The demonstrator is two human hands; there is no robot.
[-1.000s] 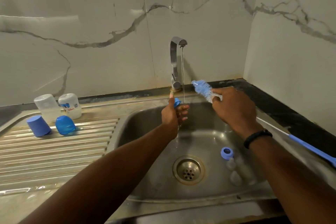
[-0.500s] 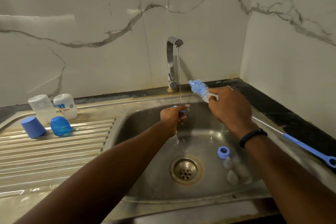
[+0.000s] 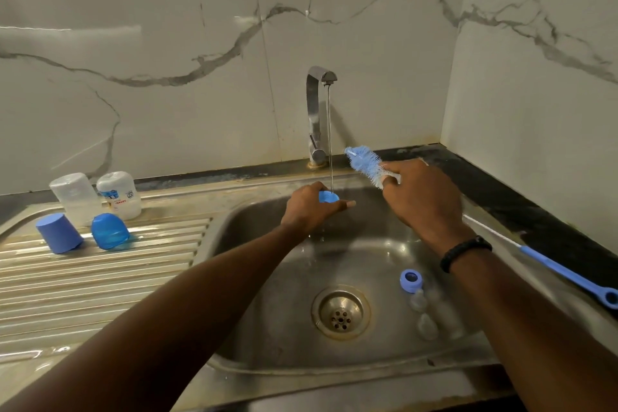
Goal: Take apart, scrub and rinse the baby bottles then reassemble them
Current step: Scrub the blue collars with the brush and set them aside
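The left hand [image 3: 309,207] reaches over the sink [image 3: 267,281] at the 12 o'clock side of the basin, its fingers curled round a small blue bottle ring [image 3: 328,196] and holding it directly under the thin stream of water [image 3: 330,137] falling from the chrome tap [image 3: 315,117]. The right hand [image 3: 423,202], at about 2 o'clock from the drain [image 3: 341,312], grips a bottle brush [image 3: 364,164] near its head; the blue and white bristles point up toward 11 o'clock, just beside the stream, while the long blue handle [image 3: 565,273] trails back to 4 o'clock over the sink's right rim. A black band [image 3: 465,252] sits on the right wrist.

On the basin floor, at 3 o'clock of the drain, a second blue ring [image 3: 411,280] lies near some clear teats [image 3: 422,313], whose outlines are blurred and hard to separate.

On the ribbed draining board [image 3: 100,278] at 9 o'clock, two clear bottle bodies [image 3: 95,196] stand upside down side by side near the back edge. Just in front of them rest two caps, a dark blue cap [image 3: 59,233] on the left and a brighter blue cap [image 3: 109,231] on the right, both mouth-down. Veined marble wall [image 3: 167,43] rises behind the sink and at 3 o'clock.
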